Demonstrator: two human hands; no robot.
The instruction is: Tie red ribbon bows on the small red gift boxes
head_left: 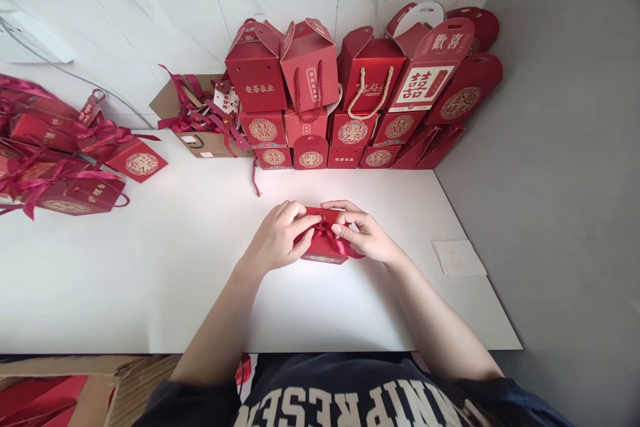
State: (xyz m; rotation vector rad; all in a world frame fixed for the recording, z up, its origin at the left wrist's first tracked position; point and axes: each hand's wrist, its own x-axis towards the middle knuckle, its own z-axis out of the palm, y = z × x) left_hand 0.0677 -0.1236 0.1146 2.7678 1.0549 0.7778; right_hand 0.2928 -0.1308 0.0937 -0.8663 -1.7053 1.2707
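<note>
A small red gift box [325, 258] with a gold print on its front stands on the white table in front of me. A dark red satin ribbon [341, 247] is tied round it, with a knot and loops on top. My left hand [283, 233] curls over the left side of the box, its index finger and thumb closed at the ribbon's loop. From the right, my right hand [367, 233] pinches the ribbon near the knot with thumb and forefinger, while its other fingers reach along the back of the box. Parts of the box are hidden under both hands.
Red gift boxes [307, 128] are stacked against the tiled wall. Left of them, a cardboard box [210, 143] holds ribbons and tags. Several ribbon-tied boxes [83, 190] pile up at far left. A folded white paper [459, 258] lies near the grey partition [560, 147] at right.
</note>
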